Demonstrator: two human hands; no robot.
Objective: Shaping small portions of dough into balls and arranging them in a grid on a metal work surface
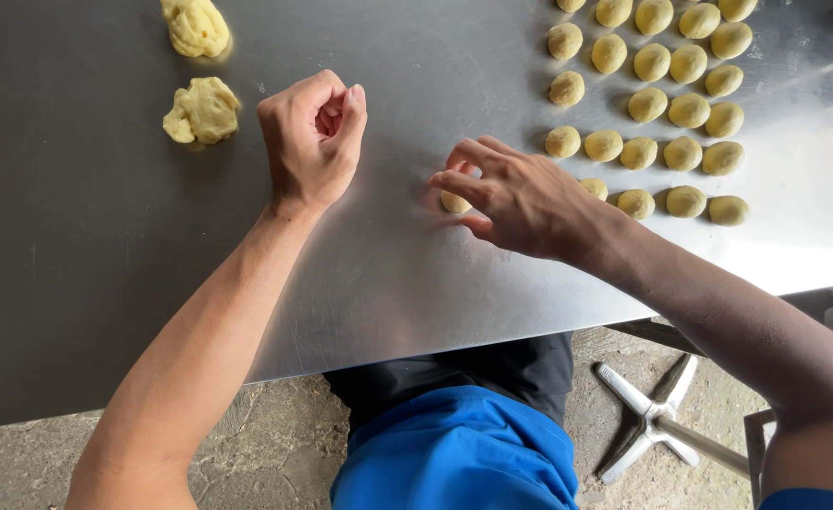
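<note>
Looking down from the head view: the right hand (520, 200) sits low on the steel table (388, 283), fingers (463, 179) curled loosely over a small dough ball (454, 202) that rests on the metal beneath the fingertips. Fingers touch it; a real grasp isn't visible, cannot tell if it's pinched or just covered. The left hand (314, 132) is clenched into a fist near the table's middle; whether dough is inside it, cannot tell.

Right of the right hand, rows of finished dough balls (666, 113) stand in a tidy grid; the nearest ball (594, 188) is partly hidden behind the hand. Two rough dough lumps (201, 110) lie at upper left, well apart from both hands.

Risks, as I judge them:
- Right wrist and forearm are just beside the bottom row; a sideways sweep could flatten or shove those balls.
- Too much finger pressure would squash the ball out of round.
- Smooth steel: the ball could skid instead of rolling.

Below the table edge: blue fabric (454, 453), concrete floor, a metal stool base (652, 420).
</note>
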